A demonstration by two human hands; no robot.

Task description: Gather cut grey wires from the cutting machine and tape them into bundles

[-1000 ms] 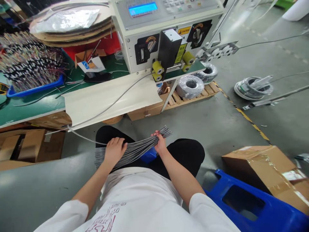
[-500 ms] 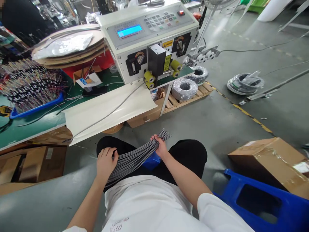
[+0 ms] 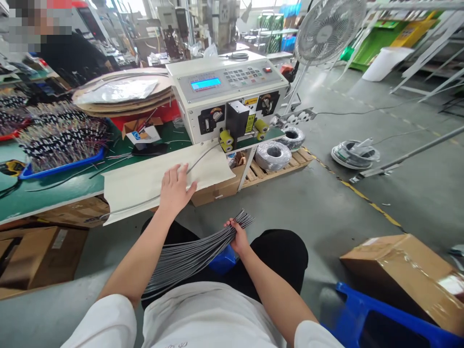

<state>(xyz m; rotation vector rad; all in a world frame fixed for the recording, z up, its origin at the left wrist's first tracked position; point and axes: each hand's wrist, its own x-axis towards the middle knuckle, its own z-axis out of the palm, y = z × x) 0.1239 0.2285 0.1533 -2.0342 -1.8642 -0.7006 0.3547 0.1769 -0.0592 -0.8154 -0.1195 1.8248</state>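
My right hand (image 3: 239, 237) is closed around one end of a bundle of grey cables (image 3: 195, 258), which lies across my lap and fans out toward the left. My left hand (image 3: 177, 189) is over the cream sheet tray (image 3: 134, 179), fingers spread, above a single grey cable (image 3: 203, 157). That cable runs from the yellow rollers (image 3: 226, 140) of the cable-cutting machine (image 3: 206, 104) down along the tray. Whether my palm touches the cable cannot be made out. The machine's blue display is lit.
On the green bench (image 3: 72, 186) stands a blue tray (image 3: 61, 164) full of wired parts. Cable coils (image 3: 273, 155) rest on a pallet. A fan (image 3: 326, 31) stands behind. Cardboard boxes (image 3: 398, 270) and a blue stool (image 3: 384, 314) are at right. A person (image 3: 72, 58) is at upper left.
My left hand has left the cable bundle and moved up and forward over the tray. My right hand still grips the bundle. The view has tilted upward.
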